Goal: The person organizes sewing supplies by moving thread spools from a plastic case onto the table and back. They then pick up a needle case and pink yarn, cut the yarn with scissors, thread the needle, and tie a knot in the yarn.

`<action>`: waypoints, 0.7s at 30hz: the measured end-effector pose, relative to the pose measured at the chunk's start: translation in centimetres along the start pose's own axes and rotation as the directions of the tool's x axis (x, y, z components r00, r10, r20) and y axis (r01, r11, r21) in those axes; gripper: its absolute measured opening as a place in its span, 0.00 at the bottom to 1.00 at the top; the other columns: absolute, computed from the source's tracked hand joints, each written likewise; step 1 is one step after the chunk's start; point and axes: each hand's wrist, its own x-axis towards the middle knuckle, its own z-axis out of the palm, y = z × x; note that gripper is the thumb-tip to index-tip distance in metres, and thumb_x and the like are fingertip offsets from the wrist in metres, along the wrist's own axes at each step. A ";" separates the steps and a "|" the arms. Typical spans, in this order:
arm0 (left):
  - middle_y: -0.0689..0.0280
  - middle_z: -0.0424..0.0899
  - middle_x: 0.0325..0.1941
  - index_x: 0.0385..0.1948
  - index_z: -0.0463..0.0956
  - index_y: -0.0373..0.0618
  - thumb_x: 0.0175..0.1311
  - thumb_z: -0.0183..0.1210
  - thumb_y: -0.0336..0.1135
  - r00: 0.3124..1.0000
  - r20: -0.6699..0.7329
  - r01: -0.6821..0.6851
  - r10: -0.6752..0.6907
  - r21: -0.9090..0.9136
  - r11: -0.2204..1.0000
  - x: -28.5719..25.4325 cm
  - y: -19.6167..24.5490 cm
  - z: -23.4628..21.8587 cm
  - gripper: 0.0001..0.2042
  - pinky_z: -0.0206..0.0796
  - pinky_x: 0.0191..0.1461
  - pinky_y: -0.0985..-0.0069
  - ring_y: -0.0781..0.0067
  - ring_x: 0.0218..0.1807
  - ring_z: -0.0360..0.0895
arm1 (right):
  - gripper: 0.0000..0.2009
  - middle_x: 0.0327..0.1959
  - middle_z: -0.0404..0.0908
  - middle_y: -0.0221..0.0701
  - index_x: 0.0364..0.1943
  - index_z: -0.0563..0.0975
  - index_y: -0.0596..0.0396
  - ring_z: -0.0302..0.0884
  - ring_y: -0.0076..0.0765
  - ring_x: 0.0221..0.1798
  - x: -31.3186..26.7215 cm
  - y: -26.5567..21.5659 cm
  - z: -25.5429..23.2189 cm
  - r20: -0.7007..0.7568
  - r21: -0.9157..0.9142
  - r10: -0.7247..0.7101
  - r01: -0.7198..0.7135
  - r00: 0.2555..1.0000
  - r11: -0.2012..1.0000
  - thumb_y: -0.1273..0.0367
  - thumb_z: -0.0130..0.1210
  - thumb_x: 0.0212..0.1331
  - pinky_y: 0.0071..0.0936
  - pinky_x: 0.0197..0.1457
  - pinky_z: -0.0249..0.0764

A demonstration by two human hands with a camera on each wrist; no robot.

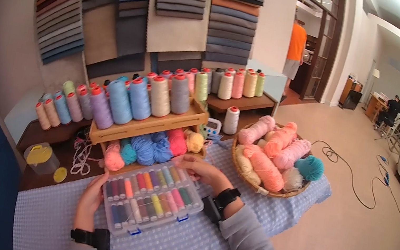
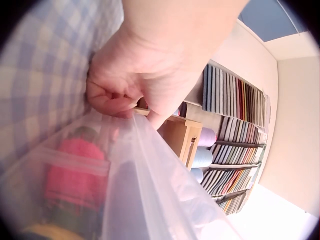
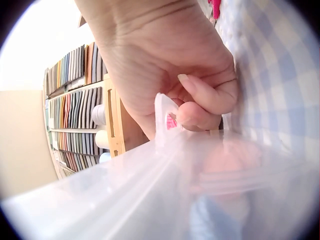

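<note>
A clear plastic thread case (image 1: 159, 223) lies in front of me on the checked cloth, with two blue latches along its near side. Rows of small thread spools (image 1: 156, 204) in many colours show through it. My left hand (image 1: 91, 196) grips the case's left end, and in the left wrist view its fingers curl in at the case's edge. At the far right corner, my right hand (image 1: 205, 172) holds the case between thumb and fingers. The right wrist view shows those bent fingers (image 3: 205, 95) beside a pale plastic tab.
Behind the case stands a wooden rack (image 1: 149, 125) with large thread cones on top and yarn balls (image 1: 147, 149) below. A wicker basket (image 1: 253, 187) of yarn skeins sits to the right. At left are a yellow-lidded tub (image 1: 41, 158) and a white cord (image 1: 81, 157).
</note>
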 end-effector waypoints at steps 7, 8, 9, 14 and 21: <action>0.79 0.75 0.27 0.35 0.74 0.55 0.58 0.55 0.49 1.000 0.011 0.012 -0.012 0.033 0.999 0.2 -0.6 -0.4 0.11 0.59 0.28 0.86 0.88 0.27 0.70 | 0.12 0.14 0.57 0.12 0.38 0.72 0.47 0.50 0.08 0.15 -0.2 -0.3 0.4 -0.040 -0.008 0.036 -0.037 0.999 0.999 0.60 0.56 0.54 0.10 0.15 0.43; 0.80 0.72 0.25 0.34 0.74 0.56 0.58 0.55 0.50 1.000 0.002 0.023 -0.023 0.037 0.999 0.4 -0.7 -0.6 0.11 0.58 0.28 0.87 0.88 0.26 0.68 | 0.12 0.14 0.57 0.12 0.38 0.72 0.47 0.50 0.09 0.14 -0.3 -0.4 0.5 -0.043 -0.003 0.035 -0.035 0.998 0.999 0.60 0.56 0.54 0.10 0.15 0.43; 0.81 0.70 0.23 0.32 0.74 0.56 0.57 0.55 0.50 0.999 -0.005 0.035 -0.035 0.037 0.999 0.5 -0.7 -0.6 0.11 0.57 0.27 0.87 0.89 0.24 0.66 | 0.12 0.13 0.56 0.13 0.38 0.72 0.48 0.50 0.09 0.14 -0.4 -0.5 0.6 -0.047 -0.002 0.035 -0.035 0.998 0.999 0.60 0.56 0.54 0.10 0.15 0.43; 0.81 0.68 0.21 0.32 0.73 0.55 0.58 0.54 0.50 1.000 0.010 0.007 -0.007 0.032 0.999 0.2 -0.6 -0.2 0.11 0.54 0.25 0.89 0.90 0.22 0.62 | 0.11 0.13 0.56 0.13 0.38 0.72 0.50 0.50 0.09 0.13 -0.6 -0.4 0.6 -0.079 -0.009 0.048 -0.049 0.996 0.999 0.62 0.55 0.55 0.10 0.14 0.43; 0.81 0.68 0.20 0.30 0.73 0.54 0.58 0.53 0.52 0.997 -0.072 0.039 -0.034 0.073 0.997 -0.2 0.2 0.8 0.13 0.54 0.23 0.89 0.89 0.20 0.62 | 0.11 0.16 0.60 0.12 0.39 0.72 0.51 0.52 0.08 0.16 -0.5 -0.6 0.7 -0.066 0.019 0.027 -0.026 0.997 0.999 0.63 0.54 0.56 0.09 0.16 0.46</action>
